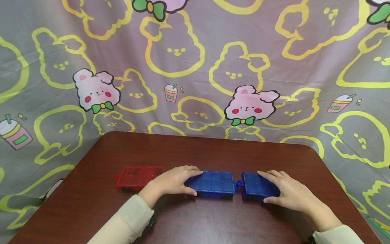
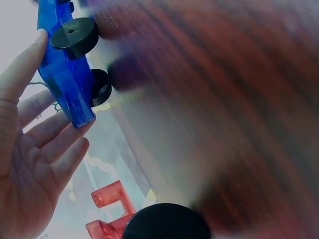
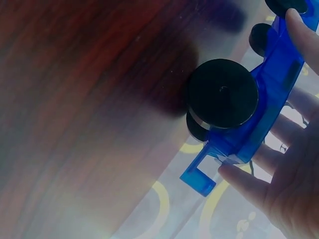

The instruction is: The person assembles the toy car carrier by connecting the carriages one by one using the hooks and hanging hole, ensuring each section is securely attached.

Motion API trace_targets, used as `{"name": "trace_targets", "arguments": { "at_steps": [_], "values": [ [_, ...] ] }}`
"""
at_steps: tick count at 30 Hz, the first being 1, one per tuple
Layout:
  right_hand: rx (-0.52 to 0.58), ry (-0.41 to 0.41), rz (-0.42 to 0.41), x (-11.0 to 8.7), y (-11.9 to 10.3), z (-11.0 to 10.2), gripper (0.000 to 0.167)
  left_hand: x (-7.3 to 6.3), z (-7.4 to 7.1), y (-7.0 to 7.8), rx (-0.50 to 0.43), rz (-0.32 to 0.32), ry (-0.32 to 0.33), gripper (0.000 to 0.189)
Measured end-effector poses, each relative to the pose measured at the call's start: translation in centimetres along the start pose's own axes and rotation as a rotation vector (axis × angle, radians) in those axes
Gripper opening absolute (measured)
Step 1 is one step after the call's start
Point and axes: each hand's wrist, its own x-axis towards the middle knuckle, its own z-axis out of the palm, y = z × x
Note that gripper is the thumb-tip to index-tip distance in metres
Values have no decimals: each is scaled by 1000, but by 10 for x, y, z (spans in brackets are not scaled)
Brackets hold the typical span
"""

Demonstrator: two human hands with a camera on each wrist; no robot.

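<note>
Blue wagons (image 1: pixel 214 183) sit end to end at the surface (image 1: pixel 182 220), between the hands, seemingly meeting at a hitch (image 1: pixel 239 183); the left hand (image 1: pixel 175 179) has its fingers clamped on the left one's outer end, the right hand (image 1: pixel 290 191) likewise on the right one; best, I judge, to keep both level and aligned; two blue wagons, one red wagon (image 1: pixel 141 176) leftward.
</note>
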Motion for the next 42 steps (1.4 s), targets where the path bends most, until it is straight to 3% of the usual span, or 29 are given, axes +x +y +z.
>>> {"name": "trace_targets", "arguments": {
  "at_steps": [28, 35, 42],
  "values": [
    [-40, 5, -42, 2, 1, -1, 85, -1, 2, -1, 5, -2, -2, 74],
    [15, 18, -80, 9, -11, -3, 83, -11, -5, -6, -45, -11, 18, 73],
    [91, 4, -87, 22, -28, -2, 83, -29, -13, -20, -76, -58, 54, 72]
  ]
}}
